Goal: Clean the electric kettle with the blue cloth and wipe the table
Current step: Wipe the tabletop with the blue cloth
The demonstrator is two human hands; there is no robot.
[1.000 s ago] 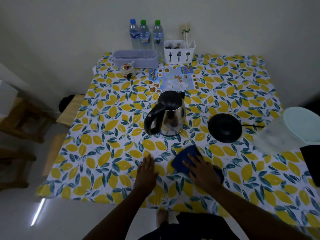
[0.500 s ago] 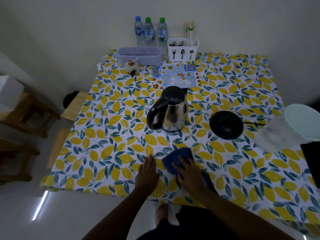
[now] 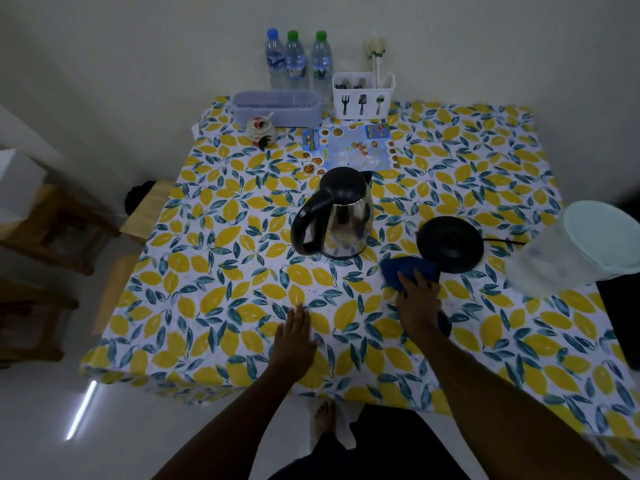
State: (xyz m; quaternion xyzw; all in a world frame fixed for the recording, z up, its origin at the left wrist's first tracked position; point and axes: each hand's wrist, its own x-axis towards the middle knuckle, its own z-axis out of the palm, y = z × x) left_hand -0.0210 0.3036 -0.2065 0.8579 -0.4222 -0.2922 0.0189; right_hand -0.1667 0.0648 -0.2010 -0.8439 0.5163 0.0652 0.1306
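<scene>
Hands on a lemon-print table (image 3: pixel 221 306) — right hand (image 3: pixel 417 303) pressed flat on the blue cloth (image 3: pixel 408 271) beside the black base (image 3: pixel 450 244); left hand (image 3: pixel 294 337) open, empty. Upright kettle (image 3: pixel 337 216) — handle toward near-left, spout away.

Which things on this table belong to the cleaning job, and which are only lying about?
Job: electric kettle, blue cloth under right hand, table, left hand.

Lying about: kettle base, three water bottles, cutlery holder, purple box, menu sheet, small jar.
</scene>
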